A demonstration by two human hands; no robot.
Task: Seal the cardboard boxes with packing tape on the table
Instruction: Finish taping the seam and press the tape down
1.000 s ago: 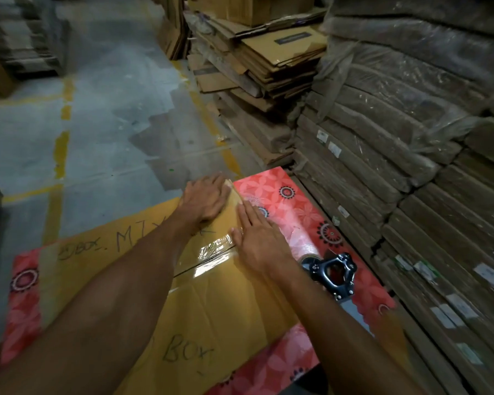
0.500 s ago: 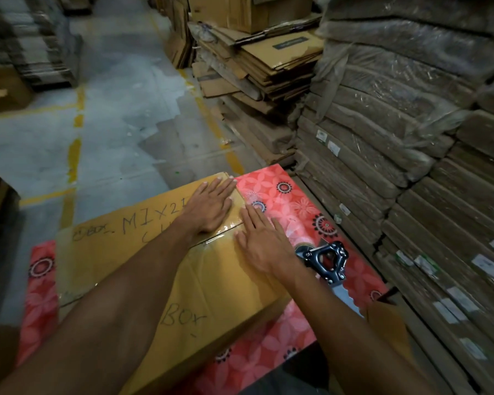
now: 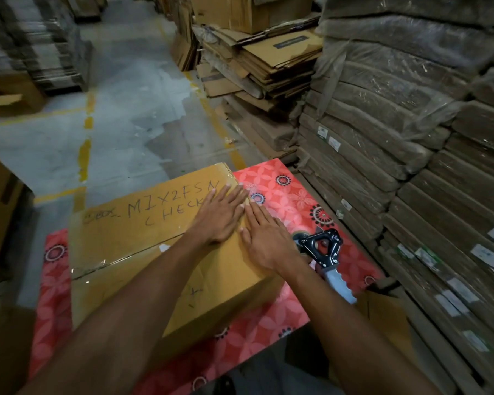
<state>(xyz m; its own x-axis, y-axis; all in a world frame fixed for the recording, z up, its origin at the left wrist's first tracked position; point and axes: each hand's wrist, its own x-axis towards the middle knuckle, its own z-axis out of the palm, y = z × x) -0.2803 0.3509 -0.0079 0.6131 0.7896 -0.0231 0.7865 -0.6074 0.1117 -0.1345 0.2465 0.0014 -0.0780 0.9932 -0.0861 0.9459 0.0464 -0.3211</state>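
A closed cardboard box (image 3: 120,238) with handwritten marker text lies on a table covered by a red flowered cloth (image 3: 285,192). Clear tape runs along its centre seam. My left hand (image 3: 220,215) lies flat on the box top near its right end, fingers straight. My right hand (image 3: 265,238) presses flat beside it, at the box's right edge, fingers straight. A black tape dispenser (image 3: 322,249) with a pale handle lies on the cloth just right of my right wrist, untouched.
Tall stacks of flattened, plastic-wrapped cardboard (image 3: 411,143) crowd the table's right side. More loose flat cartons (image 3: 268,58) are piled behind. A concrete aisle with yellow lines (image 3: 86,155) stretches ahead on the left. Another carton (image 3: 385,315) stands low at the right.
Both hands have stayed flat at the box's right end, the left hand's fingers now stretched out straight. The camera has tilted, showing more of the box and its writing.
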